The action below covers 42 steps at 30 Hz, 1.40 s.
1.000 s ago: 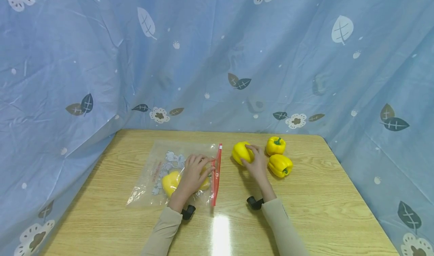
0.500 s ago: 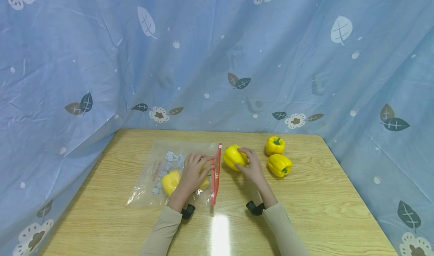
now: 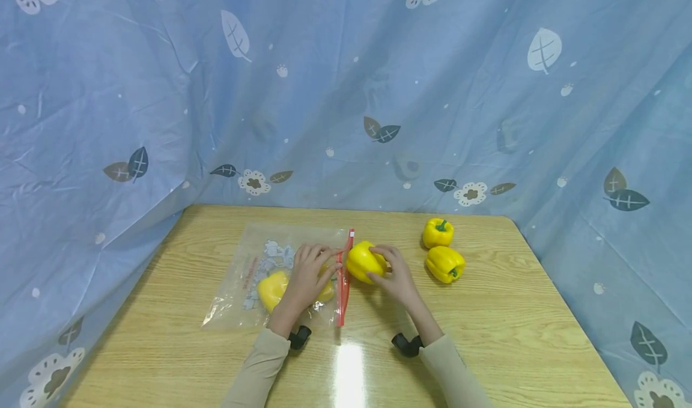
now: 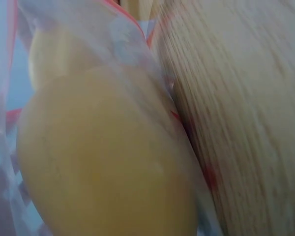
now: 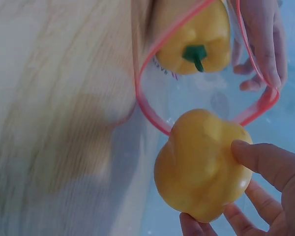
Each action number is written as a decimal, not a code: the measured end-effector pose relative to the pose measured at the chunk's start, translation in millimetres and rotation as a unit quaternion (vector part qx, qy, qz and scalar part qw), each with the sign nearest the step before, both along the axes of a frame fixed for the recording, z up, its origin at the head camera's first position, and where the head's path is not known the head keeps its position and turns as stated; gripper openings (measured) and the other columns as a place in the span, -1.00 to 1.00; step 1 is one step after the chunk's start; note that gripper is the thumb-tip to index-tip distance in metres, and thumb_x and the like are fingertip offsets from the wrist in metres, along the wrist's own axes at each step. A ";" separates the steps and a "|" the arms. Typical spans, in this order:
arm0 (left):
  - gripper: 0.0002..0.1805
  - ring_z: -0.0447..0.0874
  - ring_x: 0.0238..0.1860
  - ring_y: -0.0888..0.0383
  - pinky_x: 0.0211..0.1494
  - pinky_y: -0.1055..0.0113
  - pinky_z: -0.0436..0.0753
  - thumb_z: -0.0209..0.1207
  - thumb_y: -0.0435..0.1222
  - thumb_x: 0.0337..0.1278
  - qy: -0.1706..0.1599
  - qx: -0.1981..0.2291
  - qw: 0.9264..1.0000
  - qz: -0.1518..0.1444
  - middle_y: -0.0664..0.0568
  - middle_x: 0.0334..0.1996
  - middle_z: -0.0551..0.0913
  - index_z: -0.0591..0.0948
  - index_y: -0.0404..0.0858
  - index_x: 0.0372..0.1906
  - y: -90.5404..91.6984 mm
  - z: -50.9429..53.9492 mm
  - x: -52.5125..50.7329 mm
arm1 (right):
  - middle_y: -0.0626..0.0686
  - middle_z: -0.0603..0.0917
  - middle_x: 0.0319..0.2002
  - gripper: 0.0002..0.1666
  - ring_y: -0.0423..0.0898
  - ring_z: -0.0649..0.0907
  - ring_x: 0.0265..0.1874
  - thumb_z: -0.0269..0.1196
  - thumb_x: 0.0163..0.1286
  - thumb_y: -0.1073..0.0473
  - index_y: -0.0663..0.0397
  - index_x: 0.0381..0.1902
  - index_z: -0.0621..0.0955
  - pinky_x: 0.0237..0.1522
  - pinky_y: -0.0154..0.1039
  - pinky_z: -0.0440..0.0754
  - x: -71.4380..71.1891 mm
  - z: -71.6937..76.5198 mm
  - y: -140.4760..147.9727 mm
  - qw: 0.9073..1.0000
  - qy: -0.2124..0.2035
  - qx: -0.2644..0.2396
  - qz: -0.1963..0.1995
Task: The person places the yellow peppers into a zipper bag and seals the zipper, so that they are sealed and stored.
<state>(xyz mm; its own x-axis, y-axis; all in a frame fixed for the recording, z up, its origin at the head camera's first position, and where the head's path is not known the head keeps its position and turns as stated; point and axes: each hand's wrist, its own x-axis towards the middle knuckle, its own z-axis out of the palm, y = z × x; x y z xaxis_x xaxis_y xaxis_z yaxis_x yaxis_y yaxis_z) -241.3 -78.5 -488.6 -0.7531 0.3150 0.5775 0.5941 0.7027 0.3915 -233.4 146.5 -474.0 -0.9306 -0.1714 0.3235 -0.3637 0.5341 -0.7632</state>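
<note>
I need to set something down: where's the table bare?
Tabletop is bare right of the two loose yellow bell peppers, and left of the clear zip bag. Crowded: the red mouth, with left hand, right hand and held bell pepper close.

Blue leaf-print curtain (image 3: 324, 83), wooden table (image 3: 519, 336), bright glare (image 3: 349, 375)

The surface (image 3: 503, 342) is a light wood-grain top with a bright reflection (image 3: 349, 375) at its near part. Left of centre lies a clear plastic bag (image 3: 310, 235) with a red closure strip (image 3: 342, 312). Right of centre, an upright yellow pepper (image 3: 438, 235) stands behind a second yellow pepper (image 3: 444, 262), lying sideways.
</note>
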 end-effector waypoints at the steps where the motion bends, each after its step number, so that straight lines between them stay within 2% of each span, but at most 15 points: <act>1: -0.67 0.35 -0.04 0.09 0.31 -0.04 0.11 0.08 -0.07 0.25 0.001 0.000 1.000 0.000 0.07 -0.06 0.53 0.56 -0.03 0.07 0.0 0.3 0.0 | 0.18 0.42 0.15 -0.42 0.17 0.46 0.11 0.38 0.07 0.34 0.10 0.10 0.52 -0.10 0.02 0.57 0.6 0.1 -0.7 1.000 0.001 -0.001 0.004; 9: -0.66 0.35 -0.01 0.09 0.33 -0.06 0.09 0.07 -0.05 0.25 -0.007 0.004 1.000 0.000 0.08 -0.05 0.53 0.56 -0.03 0.07 -0.5 2.3 0.5 | 0.17 0.41 0.16 -0.41 0.16 0.45 0.11 0.38 0.07 0.33 0.10 0.10 0.51 -0.08 0.05 0.55 1.7 1.7 -6.4 1.000 -0.003 -0.008 0.019; 19: -0.65 0.35 -0.03 0.07 0.30 -0.03 0.13 0.07 -0.05 0.25 -0.007 0.007 1.000 -0.001 0.07 -0.06 0.53 0.56 -0.03 0.08 -1.3 4.6 1.9 | 0.13 0.41 0.18 -0.41 0.13 0.44 0.14 0.38 0.07 0.33 0.05 0.11 0.52 -0.06 0.05 0.55 3.4 0.8 -15.9 0.999 -0.028 -0.007 0.028; 32: -0.67 0.36 -0.07 0.10 0.26 -0.01 0.18 0.09 -0.05 0.23 0.022 0.004 1.000 -0.003 0.09 -0.11 0.53 0.57 0.00 0.06 -0.3 0.5 0.3 | 0.15 0.43 0.15 -0.42 0.16 0.45 0.12 0.38 0.07 0.32 0.07 0.09 0.52 -0.05 0.10 0.55 -2.5 -4.5 -26.4 0.999 -0.012 -0.005 0.038; 42: -0.67 0.34 -0.15 0.11 0.19 0.03 0.23 0.12 -0.07 0.21 0.036 0.004 0.999 -0.010 0.10 -0.15 0.52 0.58 -0.02 0.05 1.0 -2.4 -0.1 | 0.16 0.41 0.15 -0.42 0.19 0.43 0.14 0.38 0.08 0.30 0.07 0.10 0.52 -0.01 0.10 0.52 -8.7 -10.3 -29.8 0.998 -0.038 -0.029 0.040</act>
